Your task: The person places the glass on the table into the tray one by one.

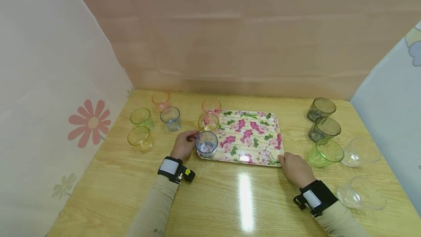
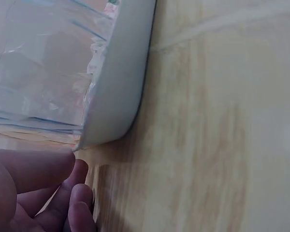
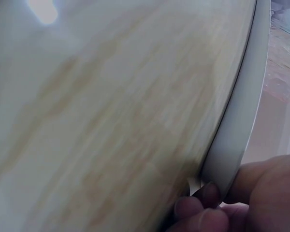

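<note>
In the head view I have the tray (image 1: 246, 153) in the middle of the frame, flowered face up on the table (image 1: 210, 200), with the blue glass (image 1: 206, 150) at its near left corner, the yellow glass (image 1: 208, 123) behind that and the pink glass (image 1: 211, 107) at the far left corner. The left hand (image 1: 185, 144) is at the left edge, beside the blue glass; the right hand (image 1: 297, 170) is at the near right corner. More glasses sit off the tray: four at left, such as the green one (image 1: 142, 117), and five at right, among them the grey one (image 1: 321, 109). I judge the tray thin, stiff and light by itself, but loaded at its left end; its glossy face could let glasses slide, and I would treat them as breakable. The short ends, fingers under the rim and thumb above, look like the best hold. The left wrist view gives me the pale outer wall, which the head view hides: the thumb meets the rim at lower left and the fingers curl beside it, so I read a grip there, though the contact itself is covered. The right wrist view makes the other grip plainer: at lower right the thumb laps over the rim and curled fingertips press beneath the corner, while glasses barely show at upper right.
</note>
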Motion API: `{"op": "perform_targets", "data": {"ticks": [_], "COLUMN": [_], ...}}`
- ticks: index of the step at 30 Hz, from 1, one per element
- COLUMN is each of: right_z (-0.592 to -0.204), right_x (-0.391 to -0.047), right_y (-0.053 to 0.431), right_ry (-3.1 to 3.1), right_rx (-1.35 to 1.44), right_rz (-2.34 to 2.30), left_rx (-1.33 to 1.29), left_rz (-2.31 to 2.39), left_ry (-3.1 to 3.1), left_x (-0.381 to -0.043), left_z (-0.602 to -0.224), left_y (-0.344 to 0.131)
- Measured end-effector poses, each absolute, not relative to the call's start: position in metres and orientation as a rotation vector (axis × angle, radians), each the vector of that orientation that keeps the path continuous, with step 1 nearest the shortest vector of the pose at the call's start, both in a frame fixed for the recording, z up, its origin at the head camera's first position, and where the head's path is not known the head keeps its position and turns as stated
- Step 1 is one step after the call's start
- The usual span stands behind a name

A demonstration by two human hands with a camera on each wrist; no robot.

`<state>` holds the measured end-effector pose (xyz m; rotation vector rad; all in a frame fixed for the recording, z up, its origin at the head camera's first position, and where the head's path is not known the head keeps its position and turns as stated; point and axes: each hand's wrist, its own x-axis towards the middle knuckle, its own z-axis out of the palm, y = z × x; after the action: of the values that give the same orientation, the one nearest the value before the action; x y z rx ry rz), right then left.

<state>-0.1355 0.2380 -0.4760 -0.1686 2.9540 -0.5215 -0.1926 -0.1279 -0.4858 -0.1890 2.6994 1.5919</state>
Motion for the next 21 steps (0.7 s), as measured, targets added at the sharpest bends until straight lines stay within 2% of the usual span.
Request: {"op": "perform_targets", "data": {"ticks": [21], "right_z": [-0.4707], "right_x": [-0.1353], "right_y": [0.2363], "right_ry": [2.893], "right_rx": [-0.107], "right_rz": [-0.493], "left_rx": [-0.222], "left_rz": [1.624], "left_ry": [2.659], "left_x": [-0.1935], "left_z": [-0.4896], "left_y": [-0.1255]}}
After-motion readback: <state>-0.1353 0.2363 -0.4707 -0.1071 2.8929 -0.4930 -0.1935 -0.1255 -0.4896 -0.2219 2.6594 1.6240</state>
